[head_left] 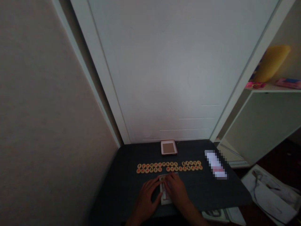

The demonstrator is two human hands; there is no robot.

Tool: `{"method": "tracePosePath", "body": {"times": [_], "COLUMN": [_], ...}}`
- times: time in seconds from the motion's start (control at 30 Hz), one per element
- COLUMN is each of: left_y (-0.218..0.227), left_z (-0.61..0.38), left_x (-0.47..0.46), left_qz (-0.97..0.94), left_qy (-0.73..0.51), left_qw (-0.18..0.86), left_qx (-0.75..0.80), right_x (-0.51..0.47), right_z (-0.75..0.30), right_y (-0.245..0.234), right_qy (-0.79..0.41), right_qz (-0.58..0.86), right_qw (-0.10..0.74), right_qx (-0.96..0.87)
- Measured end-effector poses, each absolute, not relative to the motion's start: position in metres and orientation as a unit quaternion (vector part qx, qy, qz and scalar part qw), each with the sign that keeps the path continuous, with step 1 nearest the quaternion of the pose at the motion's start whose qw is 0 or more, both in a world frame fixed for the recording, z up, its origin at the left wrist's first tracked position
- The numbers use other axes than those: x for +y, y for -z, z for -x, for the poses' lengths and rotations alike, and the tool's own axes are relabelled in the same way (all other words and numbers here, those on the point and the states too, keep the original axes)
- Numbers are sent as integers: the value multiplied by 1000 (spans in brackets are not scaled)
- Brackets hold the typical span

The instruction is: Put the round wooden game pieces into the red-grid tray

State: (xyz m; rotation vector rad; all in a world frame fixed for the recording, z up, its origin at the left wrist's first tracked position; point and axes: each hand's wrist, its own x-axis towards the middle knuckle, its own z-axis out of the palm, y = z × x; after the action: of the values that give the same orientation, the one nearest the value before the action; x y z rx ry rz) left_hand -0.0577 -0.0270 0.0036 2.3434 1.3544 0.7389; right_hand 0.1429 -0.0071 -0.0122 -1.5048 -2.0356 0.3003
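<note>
A small light-coloured box or tray [166, 201] lies near the front of the dark table, under both my hands. My left hand [147, 194] is at its left side, thumb spread from the stretched fingers, with the fingertips at the upper left corner. Across the box's right part lies my right hand [176, 189], its fingers close together and bent downward. A round game piece [162, 179] shows between the fingertips of both hands. What the right fingertips hold, if anything, is hidden. Beyond the hands, two rows of round wooden Chinese chess pieces [155, 170] bear red and dark characters.
An open square box lid or tray [168, 148] stands at the table's [127, 188] back edge. A pixelated pale item [215, 164] lies on the right. White panel doors [164, 78] rise behind, a wall [47, 125] is on the left, and boxes [275, 194] sit lower right.
</note>
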Motion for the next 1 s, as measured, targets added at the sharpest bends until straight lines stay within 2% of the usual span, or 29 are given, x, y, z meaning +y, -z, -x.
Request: {"method": "tracePosePath", "body": {"times": [0.2,0.27,0.33,0.67,1.0], "left_y": [-2,0,2,4,-2], "left_z": [59,59,59,58,58], "left_x": [-26,-25,-25,-25,-27], "left_qz": [-815,-813,-812,-802,-795], "left_qy": [-261,-260,-261,-283,-282], "left_qw": [170,172,174,179,184], "left_qx": [488,492,492,494,505], "right_x": [2,12,26,88,103], "right_z": [-194,-222,-250,-300,-299], "right_y": [5,-1,-10,-33,-37], "right_qy": [-115,-95,-89,-143,-182], "right_qz": [573,615,637,605,602], "right_qw": [341,318,259,154,123], "right_qx": [-736,-715,-720,-768,-768]}}
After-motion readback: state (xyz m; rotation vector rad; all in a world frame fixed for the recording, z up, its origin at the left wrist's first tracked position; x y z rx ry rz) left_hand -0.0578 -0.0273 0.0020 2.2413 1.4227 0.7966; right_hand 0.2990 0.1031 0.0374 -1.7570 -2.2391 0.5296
